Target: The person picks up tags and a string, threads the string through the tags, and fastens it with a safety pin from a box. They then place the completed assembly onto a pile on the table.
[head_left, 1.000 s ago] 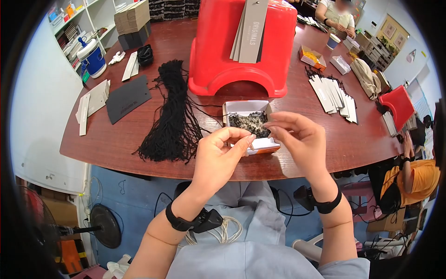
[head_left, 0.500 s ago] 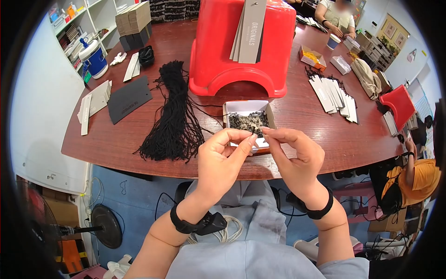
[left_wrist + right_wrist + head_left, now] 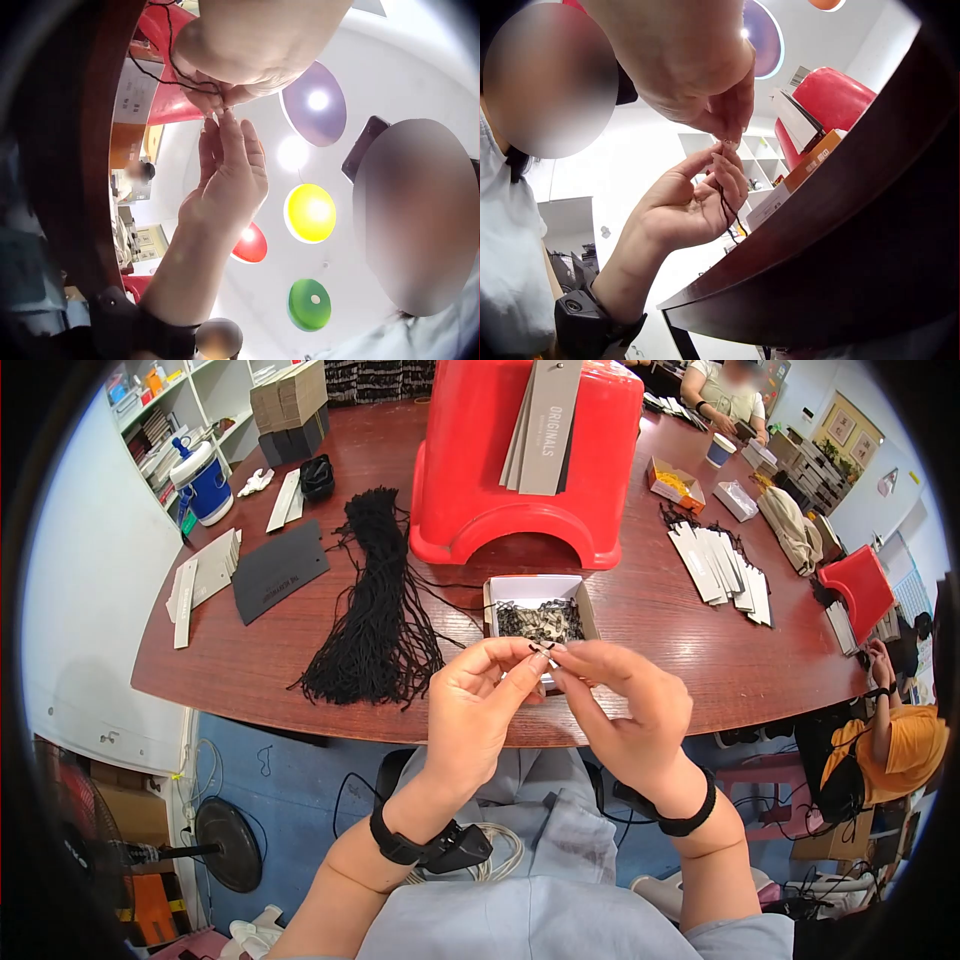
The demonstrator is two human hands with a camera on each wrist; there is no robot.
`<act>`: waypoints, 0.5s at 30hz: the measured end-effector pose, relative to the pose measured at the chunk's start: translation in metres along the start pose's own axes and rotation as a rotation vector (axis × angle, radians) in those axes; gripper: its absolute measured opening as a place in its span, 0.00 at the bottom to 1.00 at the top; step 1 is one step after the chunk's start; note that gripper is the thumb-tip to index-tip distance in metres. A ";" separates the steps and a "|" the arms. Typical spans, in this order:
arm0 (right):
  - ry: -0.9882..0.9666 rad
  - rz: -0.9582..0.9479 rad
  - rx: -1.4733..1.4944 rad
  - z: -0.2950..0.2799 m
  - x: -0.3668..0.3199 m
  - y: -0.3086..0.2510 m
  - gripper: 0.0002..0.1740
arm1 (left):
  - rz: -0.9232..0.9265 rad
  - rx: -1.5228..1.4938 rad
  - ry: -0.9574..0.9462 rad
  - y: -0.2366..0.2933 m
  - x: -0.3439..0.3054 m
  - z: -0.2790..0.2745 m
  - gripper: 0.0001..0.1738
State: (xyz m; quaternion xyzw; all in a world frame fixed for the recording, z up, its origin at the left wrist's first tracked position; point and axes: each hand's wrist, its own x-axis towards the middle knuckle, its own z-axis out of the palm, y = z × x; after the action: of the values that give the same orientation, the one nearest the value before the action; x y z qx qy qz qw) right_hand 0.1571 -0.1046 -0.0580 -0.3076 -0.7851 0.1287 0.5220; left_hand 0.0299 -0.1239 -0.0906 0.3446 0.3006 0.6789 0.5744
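Two-handed work on a thin, soft-looking black textile cord [image 3: 724, 206], held between the fingertips above the table edge. The bare left hand [image 3: 468, 705] grips the cord between thumb and forefinger; two loose strands trail from this pinch past the palm. The bare right hand [image 3: 632, 705] brings its fingertips to the same point, its thumb and forefinger meeting those of the left; whether they grasp the cord or some small part on it cannot be told, the contact being hidden by the fingers.

Just beyond the fingertips stands a white-lined cardboard carton [image 3: 492, 600] of small black and beige pieces [image 3: 535, 622]. Beyond the left fingers, to their left, lies a thick bundle of loose black cords [image 3: 372, 595]; farther ahead of both hands rises a red plastic stool [image 3: 440, 510].

Handling, by judgement: the cord should be very light and limp, bending under any push and carrying force only in tension. It is unlikely to break, but a loose pinch might let it slip or twist. The best hold is probably close to the working end, with both sets of fingertips near each other and the trailing strands kept clear of them.
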 end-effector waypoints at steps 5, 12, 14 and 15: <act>-0.115 0.521 0.543 -0.018 0.011 0.005 0.10 | -0.129 -0.133 -0.153 0.010 -0.002 -0.005 0.06; -0.370 0.533 0.824 -0.020 0.009 0.013 0.07 | -0.357 -0.264 -0.282 0.016 -0.006 -0.004 0.07; -0.356 0.454 0.807 -0.019 0.007 0.014 0.04 | -0.383 -0.252 -0.288 0.019 -0.007 -0.003 0.07; -0.357 0.453 0.809 -0.019 0.009 0.013 0.04 | -0.412 -0.239 -0.299 0.021 -0.007 -0.002 0.07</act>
State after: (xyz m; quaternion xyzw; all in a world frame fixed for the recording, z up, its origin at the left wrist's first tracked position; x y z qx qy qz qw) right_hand 0.1758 -0.0917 -0.0504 -0.2165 -0.6628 0.5839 0.4158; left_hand 0.0166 -0.1344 -0.0761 0.3023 0.1940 0.5201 0.7749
